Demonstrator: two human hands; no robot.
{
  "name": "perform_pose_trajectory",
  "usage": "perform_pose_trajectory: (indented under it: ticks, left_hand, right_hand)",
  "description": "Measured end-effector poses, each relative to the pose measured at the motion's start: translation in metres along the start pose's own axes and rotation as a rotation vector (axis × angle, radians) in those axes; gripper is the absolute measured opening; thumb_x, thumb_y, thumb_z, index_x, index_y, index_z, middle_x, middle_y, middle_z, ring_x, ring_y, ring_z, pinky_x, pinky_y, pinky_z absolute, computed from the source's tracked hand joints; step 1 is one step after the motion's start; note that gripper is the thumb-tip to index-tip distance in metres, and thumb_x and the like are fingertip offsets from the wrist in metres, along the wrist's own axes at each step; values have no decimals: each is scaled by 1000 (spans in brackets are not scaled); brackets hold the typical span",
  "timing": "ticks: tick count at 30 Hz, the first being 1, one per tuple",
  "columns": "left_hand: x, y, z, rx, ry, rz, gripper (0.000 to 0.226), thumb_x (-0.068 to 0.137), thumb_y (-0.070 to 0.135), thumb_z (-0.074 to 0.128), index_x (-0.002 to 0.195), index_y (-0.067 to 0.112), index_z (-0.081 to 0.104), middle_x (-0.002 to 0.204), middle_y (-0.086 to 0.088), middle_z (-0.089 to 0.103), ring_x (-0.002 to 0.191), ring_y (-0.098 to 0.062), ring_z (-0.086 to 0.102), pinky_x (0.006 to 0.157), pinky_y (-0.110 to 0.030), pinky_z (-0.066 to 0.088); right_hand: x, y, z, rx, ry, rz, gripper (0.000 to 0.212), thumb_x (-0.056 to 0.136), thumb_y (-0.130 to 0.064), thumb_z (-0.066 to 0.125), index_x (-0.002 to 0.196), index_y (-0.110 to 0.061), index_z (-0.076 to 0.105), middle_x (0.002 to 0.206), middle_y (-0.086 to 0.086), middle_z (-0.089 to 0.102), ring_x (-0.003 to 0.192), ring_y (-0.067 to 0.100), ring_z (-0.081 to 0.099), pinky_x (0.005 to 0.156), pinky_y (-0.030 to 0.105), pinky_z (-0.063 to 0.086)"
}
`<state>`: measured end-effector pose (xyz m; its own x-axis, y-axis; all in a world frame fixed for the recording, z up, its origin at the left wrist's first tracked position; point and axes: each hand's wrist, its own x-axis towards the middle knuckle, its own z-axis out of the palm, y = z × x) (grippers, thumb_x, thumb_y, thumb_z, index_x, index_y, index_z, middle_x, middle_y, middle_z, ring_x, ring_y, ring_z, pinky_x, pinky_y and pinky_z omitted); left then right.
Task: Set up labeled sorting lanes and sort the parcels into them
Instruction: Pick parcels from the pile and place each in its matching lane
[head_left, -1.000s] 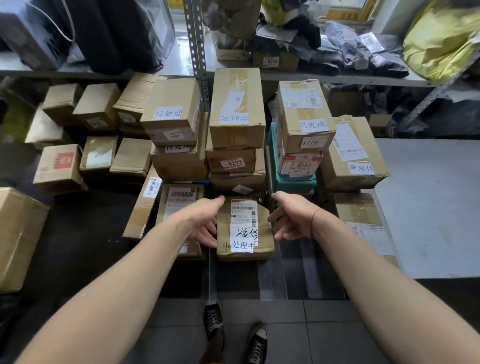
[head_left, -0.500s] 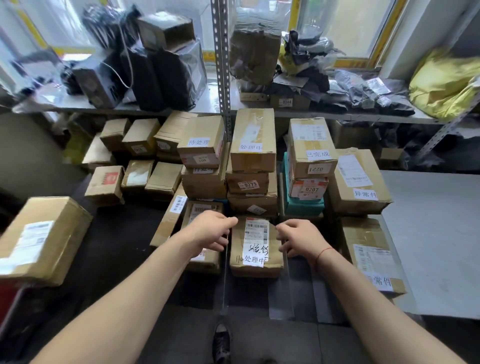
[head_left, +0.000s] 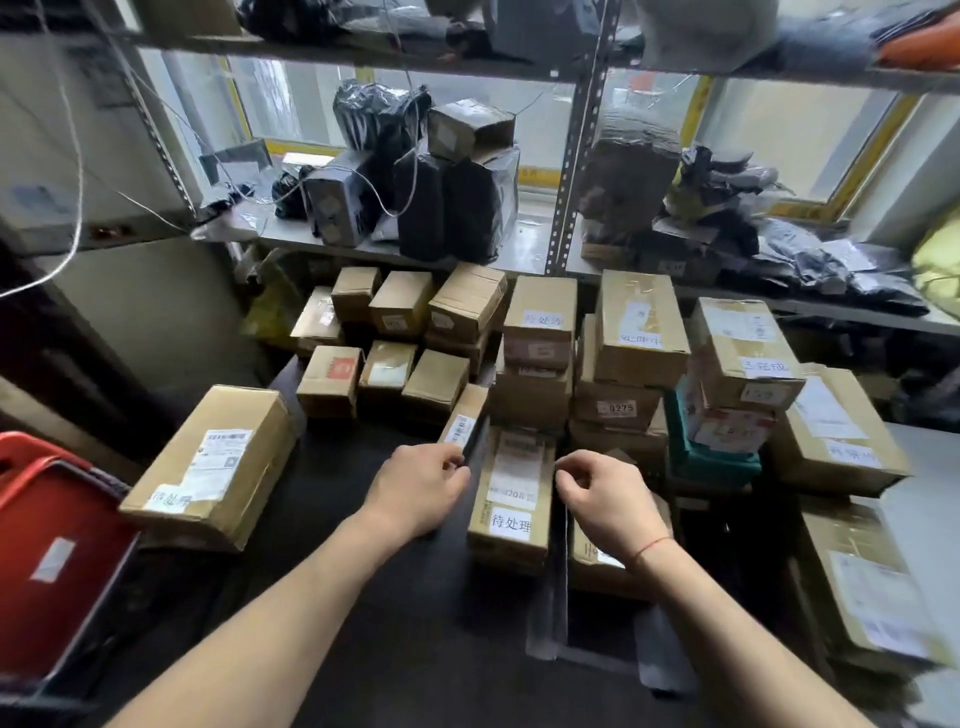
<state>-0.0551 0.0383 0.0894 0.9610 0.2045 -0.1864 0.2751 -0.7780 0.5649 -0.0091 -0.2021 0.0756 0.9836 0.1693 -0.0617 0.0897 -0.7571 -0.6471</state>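
**Between two hands, one long box lying lengthwise**

Between the person's hands, in the only view (the head camera), a narrow cardboard box (head_left: 511, 499) lies on the dark table (head_left: 363, 597) with its long axis running straight away from the body. A white label reading 待处理 sits at its near end. The left hand (head_left: 415, 491) is beside the box's left edge, fingers curled, their tips at or just off the cardboard; whether they touch cannot be told. The right hand (head_left: 605, 499) is just beside the right edge, fingers bent in a loose pinch, gripping nothing that shows. Both hands are about level with the box's middle, neither clearly nearer.

Beyond the far end stands a stack topped by a box with the same label (head_left: 540, 312), and a larger box (head_left: 213, 465) well off to the left carries it too. Judging by this, the box belongs in that lane, and any move would slide or lift it along its length, with a hand on each long side.
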Motion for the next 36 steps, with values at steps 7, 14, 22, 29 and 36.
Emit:
perform_pose_trajectory:
  ticks: [7,14,22,29,36]
  left_hand:
    - [25,-112,-61,55,25,76,37,100,48,61,129,29,71,124,4,72,114,-18,66,95,-35,53]
    - [63,-181,-95,-39,49,41,46,99,46,66,138,22,67,136,-2,68,126,-23,62,106,-37,49]
    - [105,-195,-108,-75,16,-21,51,98,47,67,144,23,62,142,-1,64,128,-22,60,106,-37,49]
    - [169,-217,-132,-16,42,-106,60,95,48,70,148,21,56,143,-3,60,130,-26,58,108,-39,49]
    - [268,-254,-141,-17,2,-157,60,94,42,72,147,21,52,139,-7,60,129,-30,59,108,-44,52]
  right_hand:
    - [11,-86,89,-79,30,13,16,94,-29,68,105,-28,79,89,-15,73,84,8,69,86,30,55]
    - [32,-124,145,-20,-49,59,25,92,-21,73,116,-23,77,104,-7,77,97,12,70,96,29,54]
    - [87,-136,179,97,-154,103,19,94,-24,71,112,-29,76,94,-13,76,87,-2,69,85,22,54]
    - [154,-171,221,156,-277,91,29,98,-31,66,127,-27,69,109,-10,74,95,6,68,81,20,54]
    - [233,-200,292,269,-352,227,44,95,-31,69,137,-22,64,121,-3,72,102,15,70,90,34,62]
